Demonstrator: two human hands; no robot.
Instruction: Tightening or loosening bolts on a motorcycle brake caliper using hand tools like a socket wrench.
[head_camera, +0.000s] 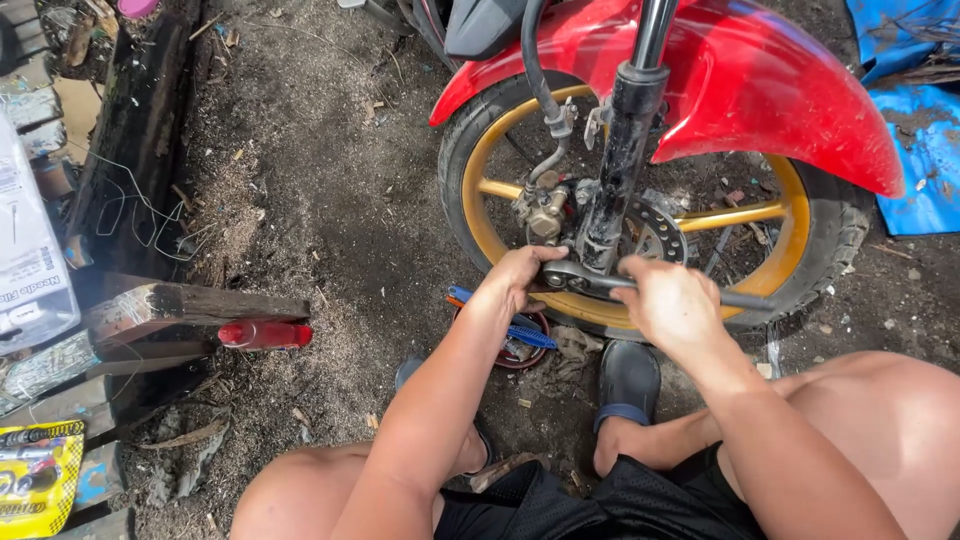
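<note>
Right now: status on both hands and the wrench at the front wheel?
Left hand steadies wrench head at the axle. Right hand grips wrench handle. Brake caliper close above; red fender overhead.

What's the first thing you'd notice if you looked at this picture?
The bright red fender over the motorcycle's front wheel with its yellow rim stands out at the top. Right below it, the left hand presses at the axle while the right hand grips a long grey wrench across the wheel's lower part. A small red bottle lies on the dirt at left.
</note>
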